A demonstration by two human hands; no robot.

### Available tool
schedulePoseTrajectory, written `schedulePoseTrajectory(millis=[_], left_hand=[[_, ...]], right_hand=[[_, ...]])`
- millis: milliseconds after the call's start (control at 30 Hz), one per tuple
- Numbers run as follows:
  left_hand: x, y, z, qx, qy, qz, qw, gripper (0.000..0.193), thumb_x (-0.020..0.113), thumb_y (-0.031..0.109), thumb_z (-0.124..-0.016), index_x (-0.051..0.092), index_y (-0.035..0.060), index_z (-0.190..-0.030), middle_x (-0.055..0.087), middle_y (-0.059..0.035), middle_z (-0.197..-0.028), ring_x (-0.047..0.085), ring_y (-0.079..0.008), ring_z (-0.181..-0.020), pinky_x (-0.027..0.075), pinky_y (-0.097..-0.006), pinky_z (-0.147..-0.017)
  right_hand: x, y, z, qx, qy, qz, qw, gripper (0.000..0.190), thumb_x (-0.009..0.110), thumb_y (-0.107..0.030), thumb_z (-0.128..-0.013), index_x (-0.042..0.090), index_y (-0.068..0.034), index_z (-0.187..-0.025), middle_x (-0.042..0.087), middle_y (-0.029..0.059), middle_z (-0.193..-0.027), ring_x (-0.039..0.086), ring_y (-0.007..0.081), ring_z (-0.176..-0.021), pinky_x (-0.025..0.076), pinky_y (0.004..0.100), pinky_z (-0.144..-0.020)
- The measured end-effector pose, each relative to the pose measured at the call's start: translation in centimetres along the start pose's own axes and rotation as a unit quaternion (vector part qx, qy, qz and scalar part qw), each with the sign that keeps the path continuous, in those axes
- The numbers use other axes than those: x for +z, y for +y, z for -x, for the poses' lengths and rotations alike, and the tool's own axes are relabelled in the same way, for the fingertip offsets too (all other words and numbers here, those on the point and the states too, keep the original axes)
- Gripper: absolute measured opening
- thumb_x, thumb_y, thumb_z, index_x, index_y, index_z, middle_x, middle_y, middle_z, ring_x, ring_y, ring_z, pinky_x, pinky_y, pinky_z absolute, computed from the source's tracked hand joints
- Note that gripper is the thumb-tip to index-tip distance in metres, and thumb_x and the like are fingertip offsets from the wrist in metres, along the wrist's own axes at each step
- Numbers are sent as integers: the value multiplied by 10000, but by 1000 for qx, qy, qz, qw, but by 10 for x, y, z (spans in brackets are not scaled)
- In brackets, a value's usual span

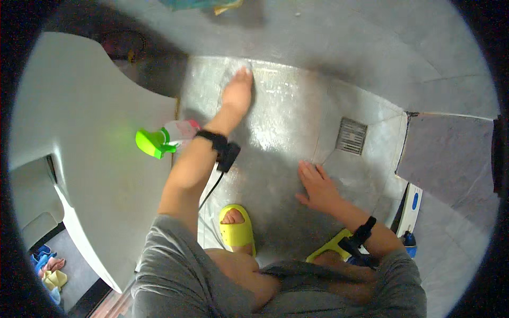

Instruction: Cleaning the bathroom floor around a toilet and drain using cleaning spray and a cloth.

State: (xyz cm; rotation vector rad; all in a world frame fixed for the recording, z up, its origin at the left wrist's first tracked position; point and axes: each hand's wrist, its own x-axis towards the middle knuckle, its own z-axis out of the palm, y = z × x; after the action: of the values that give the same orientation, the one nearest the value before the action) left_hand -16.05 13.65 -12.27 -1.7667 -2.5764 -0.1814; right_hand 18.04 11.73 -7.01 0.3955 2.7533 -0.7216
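My left hand (238, 91) reaches forward over the wet, shiny grey tile floor (274, 119), close to the foot of the far wall. Its fingers are blurred, and whatever may be under them is hidden. My right hand (320, 189) hangs palm down above the floor with the fingers a little spread and nothing in it. Beyond that hand, to the right, a square metal floor drain (352, 136) is set in the tiles. Left of my left forearm is a spray bottle (181, 130) with a bright green trigger head and a clear and pink body, partly behind the arm.
A pale smooth panel (99, 119) fills the left side. Yellow slippers (236, 234) are on my feet. Coloured cloths (53, 274) lie at lower left. A white box-like item (409, 206) stands by the right wall. A blue-green item (195, 4) shows at the top edge.
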Motion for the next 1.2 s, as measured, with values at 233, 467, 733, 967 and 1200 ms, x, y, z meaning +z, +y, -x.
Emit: schedulePoseTrajectory(millis=[233,467,733,967,1200], left_hand=[[-20,4,11,66,-61,88,992,377,359,117,-877,422,55,-1244,377,-151,-1331,377,-270,-1223,332,-337,-1005],[16,33,24,139,-83,144,976,373,351,100,-872,428,5,-1225,411,-169,-1298,414,-280,-1191,340,-332,-999],[-24,13,-8,5,-40,115,993,419,343,66,-859,358,24,-1275,453,-184,-1252,474,-269,-1128,403,-350,-928],[7,70,16,196,-29,179,964,425,348,83,-867,343,16,-1286,478,-184,-1226,541,-296,-1032,429,-365,-894],[-16,-37,-11,-82,-52,35,995,371,313,137,-902,402,0,-1236,455,-169,-1259,488,-287,-1113,403,-359,-934]], right_hand=[[-2,-12,1,15,2,-44,999,695,563,-391,-771,354,56,-1260,260,176,-1385,250,279,-1286,178,409,-1060],[-2,0,1,1,0,-3,1000,699,566,-414,-767,369,46,-1255,253,169,-1392,261,273,-1282,184,409,-1058],[-7,-1,1,3,-13,-24,1000,687,561,-406,-771,370,47,-1250,235,172,-1401,247,262,-1293,176,407,-1062],[-13,-9,-1,26,-27,-57,998,710,557,-414,-771,346,46,-1269,236,165,-1402,217,250,-1309,157,414,-1068],[-4,1,0,-6,-15,-45,999,762,571,-432,-754,312,32,-1299,250,158,-1402,228,265,-1303,131,412,-1077]])
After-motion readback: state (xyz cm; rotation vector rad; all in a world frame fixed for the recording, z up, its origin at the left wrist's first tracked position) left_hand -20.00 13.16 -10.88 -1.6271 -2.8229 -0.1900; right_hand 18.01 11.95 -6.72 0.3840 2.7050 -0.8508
